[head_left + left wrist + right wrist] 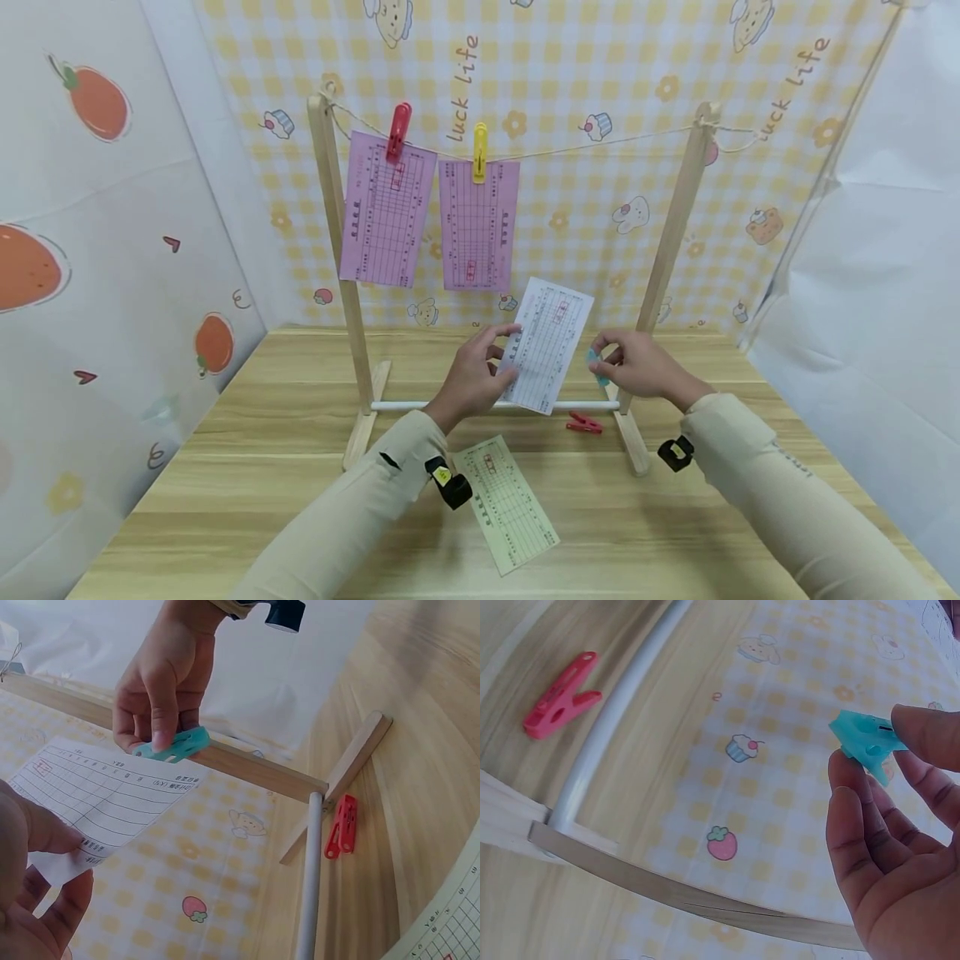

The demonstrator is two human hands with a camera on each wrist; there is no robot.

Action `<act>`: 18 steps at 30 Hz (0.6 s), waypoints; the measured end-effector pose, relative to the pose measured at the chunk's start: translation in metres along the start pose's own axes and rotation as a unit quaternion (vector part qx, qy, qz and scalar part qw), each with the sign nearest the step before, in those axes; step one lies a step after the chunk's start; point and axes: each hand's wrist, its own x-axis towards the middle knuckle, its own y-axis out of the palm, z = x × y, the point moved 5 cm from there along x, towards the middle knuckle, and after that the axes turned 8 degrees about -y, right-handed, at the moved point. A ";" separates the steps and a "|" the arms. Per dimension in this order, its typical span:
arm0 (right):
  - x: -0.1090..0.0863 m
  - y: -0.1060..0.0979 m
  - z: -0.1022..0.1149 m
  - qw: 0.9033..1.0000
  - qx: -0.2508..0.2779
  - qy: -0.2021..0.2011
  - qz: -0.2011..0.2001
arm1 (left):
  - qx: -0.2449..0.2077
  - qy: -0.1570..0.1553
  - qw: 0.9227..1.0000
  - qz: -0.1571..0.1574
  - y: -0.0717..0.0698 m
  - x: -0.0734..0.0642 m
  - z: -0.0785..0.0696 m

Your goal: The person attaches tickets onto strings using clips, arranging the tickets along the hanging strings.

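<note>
My left hand (477, 373) pinches a white printed slip (547, 346) by its left edge, thumb on one side and fingers on the other. The slip is tilted in the air in front of the wooden rack. Just right of it, my right hand (637, 364) holds a teal clothespin (866, 739) between thumb and fingers. Two pink slips hang from the string (600, 146) above: the left one (386, 217) under a red clothespin (399, 133), the other (478, 233) under a yellow clothespin (480, 152).
A loose red clothespin (583, 423) lies on the table by the rack's right foot (632, 442). Nearer me lies a pale green slip (510, 504), close to the left sleeve. A white bar (405, 406) joins the two wooden posts low down. Patterned cloth stands behind.
</note>
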 end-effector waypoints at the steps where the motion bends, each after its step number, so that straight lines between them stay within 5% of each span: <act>1: 0.001 -0.002 0.001 1.000 -0.003 -0.002 -0.002 | 0.001 0.004 1.000 -0.004 -0.001 0.001 -0.002; 18: 0.010 -0.023 0.020 0.999 -0.040 -0.025 -0.027 | -0.006 0.060 0.997 -0.052 -0.009 0.017 -0.021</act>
